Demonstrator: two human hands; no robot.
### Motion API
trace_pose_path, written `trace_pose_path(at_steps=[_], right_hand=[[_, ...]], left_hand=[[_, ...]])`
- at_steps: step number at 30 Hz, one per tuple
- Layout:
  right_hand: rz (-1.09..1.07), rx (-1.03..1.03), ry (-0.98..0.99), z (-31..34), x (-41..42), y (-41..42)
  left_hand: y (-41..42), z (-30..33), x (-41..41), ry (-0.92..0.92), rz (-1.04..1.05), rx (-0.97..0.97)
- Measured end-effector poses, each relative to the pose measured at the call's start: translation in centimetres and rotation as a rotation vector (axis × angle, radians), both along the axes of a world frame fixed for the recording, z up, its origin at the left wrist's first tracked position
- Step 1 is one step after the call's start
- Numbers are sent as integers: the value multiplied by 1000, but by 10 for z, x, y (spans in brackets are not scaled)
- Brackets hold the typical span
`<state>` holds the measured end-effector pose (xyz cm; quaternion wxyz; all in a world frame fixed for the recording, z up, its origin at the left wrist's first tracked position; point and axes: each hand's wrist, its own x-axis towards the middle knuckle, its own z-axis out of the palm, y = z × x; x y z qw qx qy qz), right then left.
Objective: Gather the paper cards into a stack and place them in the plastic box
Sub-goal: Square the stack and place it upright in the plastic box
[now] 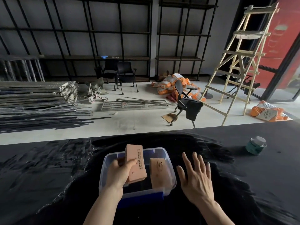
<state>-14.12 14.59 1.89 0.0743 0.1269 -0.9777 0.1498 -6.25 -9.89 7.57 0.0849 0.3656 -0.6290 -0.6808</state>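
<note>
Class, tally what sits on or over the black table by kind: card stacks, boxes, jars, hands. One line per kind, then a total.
Card stacks: 2, one held in the left hand, one lying in the box
Plastic box: 1
Jar: 1
Hands: 2, left hand and right hand
Total: 6

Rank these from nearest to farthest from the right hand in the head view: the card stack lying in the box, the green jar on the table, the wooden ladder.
From the right hand:
1. Card stack lying in the plastic box, just to the hand's left.
2. Green jar, on the black table, ahead and to the right.
3. Wooden ladder, standing on the floor beyond the table, far right.
</note>
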Motion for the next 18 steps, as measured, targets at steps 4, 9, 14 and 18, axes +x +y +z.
trace_pose_path(at_steps=[4, 9, 14, 18], right_hand=[[-22, 154, -162, -41, -11, 14], [-51, 152, -174, -59, -9, 12], [-59, 151, -150, -63, -11, 12], [-65, 152, -142, -66, -11, 12]], left_hand=[[2, -8, -11, -98, -45, -5], [3, -18, -15, -177, -115, -51], [8, -18, -20, -257, -192, -66], [12, -22, -26, -352, -227, -109]])
